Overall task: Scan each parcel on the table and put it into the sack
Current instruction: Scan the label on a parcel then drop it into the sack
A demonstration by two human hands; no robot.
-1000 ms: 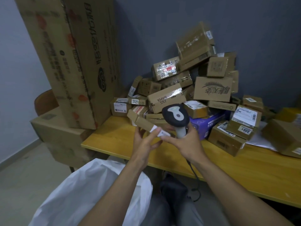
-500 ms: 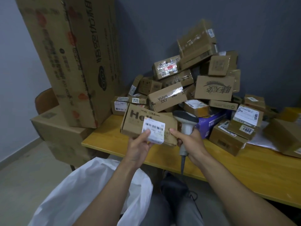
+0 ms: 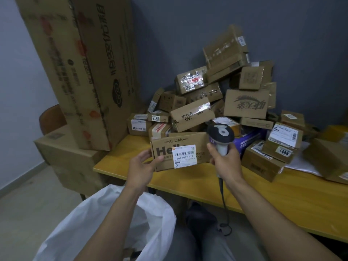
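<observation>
Below the near edge of the yellow wooden table [image 3: 263,196], a white plastic sack [image 3: 105,223] lies open-mouthed on the floor, left of the person's grey-trousered legs. Both bare forearms reach up from there towards the table.

Above the table's near left corner, the left hand [image 3: 141,166] grips the left end of a flat brown cardboard parcel printed "Hell" [image 3: 180,141]: the thumb lies on the front face, the fingers are behind it. The parcel is held upright, clear of the tabletop, its white barcode label [image 3: 184,156] facing the camera. At the parcel's right end, the right hand [image 3: 224,162] is closed round the handle of a grey-and-black handheld scanner [image 3: 221,133], whose head rises just above the parcel's top right corner. A dark cable [image 3: 223,200] hangs from the handle past the table's front edge.

Further back on the table, a loose pile of brown cardboard parcels [image 3: 192,115] is heaped against the grey wall, with a purple box [image 3: 248,143] at its foot and more labelled parcels spread to the right.

Off the table's left end, a tall printed cardboard carton [image 3: 84,63] stands on a low brown carton [image 3: 69,153].
</observation>
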